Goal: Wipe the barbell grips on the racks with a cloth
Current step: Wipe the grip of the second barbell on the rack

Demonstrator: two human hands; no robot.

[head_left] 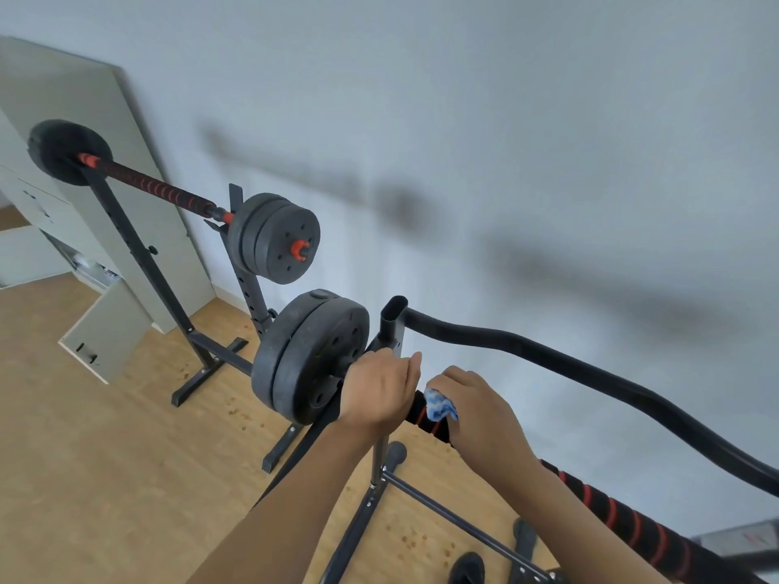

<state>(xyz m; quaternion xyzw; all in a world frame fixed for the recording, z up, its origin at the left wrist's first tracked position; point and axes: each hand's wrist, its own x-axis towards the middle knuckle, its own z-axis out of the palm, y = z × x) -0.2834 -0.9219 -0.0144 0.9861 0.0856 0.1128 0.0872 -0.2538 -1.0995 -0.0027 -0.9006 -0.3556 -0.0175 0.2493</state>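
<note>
Fingers of the right hand (472, 408) curl down over a crumpled blue-and-white cloth (440, 404), pressing it onto the near barbell's grip (425, 417), though the fingertips themselves are hidden behind the bar; the left hand (379, 389) wraps the same bar just beside it, fingers curled out of sight and thumb raised, right against the near weight plates (307, 356); that grip is black foam wound with red spiral stripes, and it runs on down to the lower right, where a longer striped stretch (632, 520) shows past the right forearm; the bar lies on a black rack (379, 465) whose open-topped upright (394, 326) rises directly behind the left hand, its thin legs and crossbars spreading over the wooden floor (105, 457) below the arms; a thick black curved bar (590, 373) sweeps behind both hands from the upright toward the right edge; farther back, a second barbell (160, 185) with the same red-striped black grip rests on a taller rack (139, 263), carrying black plates (278, 238) with a red collar on the near end and a single plate (67, 151) on the far end; beyond it a pale cabinet (118, 229) leans out with its lower door open against the grey-white wall (506, 120).
</note>
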